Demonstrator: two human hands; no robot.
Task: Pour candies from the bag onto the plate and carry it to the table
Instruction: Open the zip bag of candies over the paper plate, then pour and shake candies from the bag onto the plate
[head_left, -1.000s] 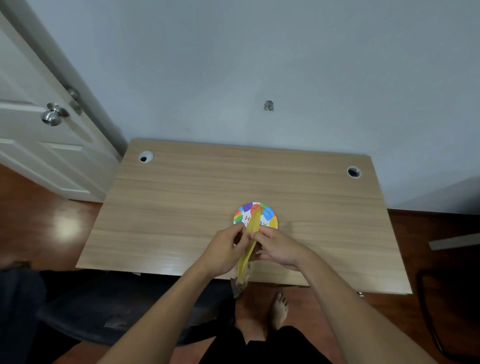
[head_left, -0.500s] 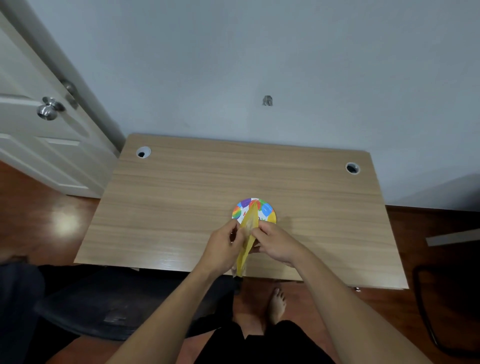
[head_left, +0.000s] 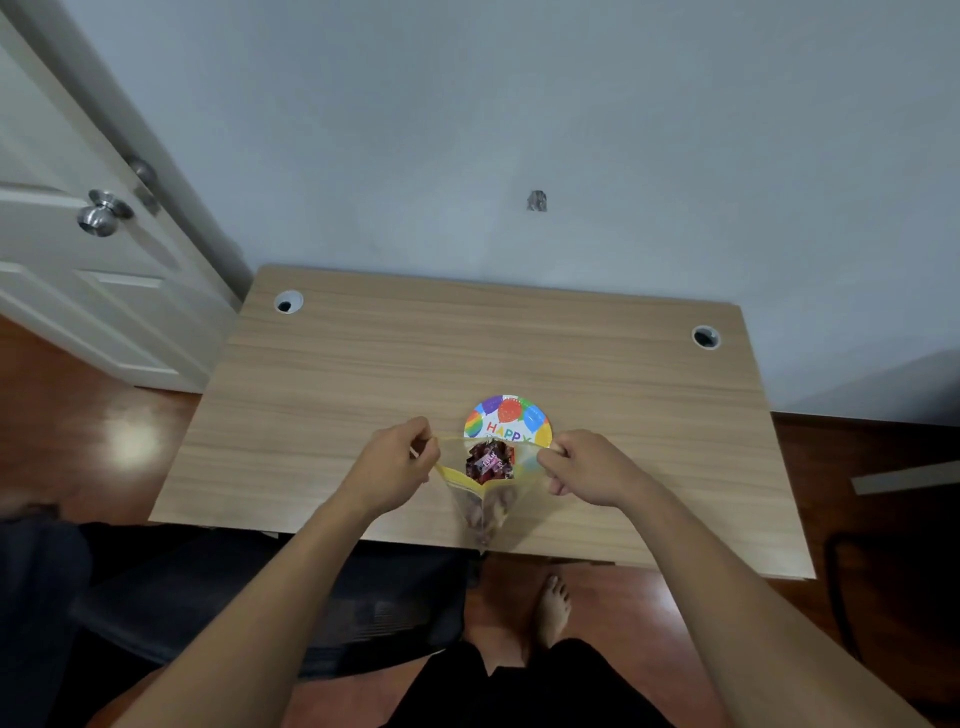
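A yellow see-through candy bag hangs above the desk's front edge, its mouth pulled wide. Wrapped candies in red and pink show inside it. My left hand pinches the left side of the mouth and my right hand pinches the right side. Just beyond the bag, a small round paper plate with balloons and "HAPPY" lettering lies flat on the wooden desk. The bag hides the plate's near part.
The desk has a cable hole at the back left and another at the back right. A white door with a metal knob stands at the left. A dark chair sits under the desk's front edge, beside my bare foot.
My hands have moved apart, left going left and right going right. The bag, flat and closed before, now stands open with the candies showing.
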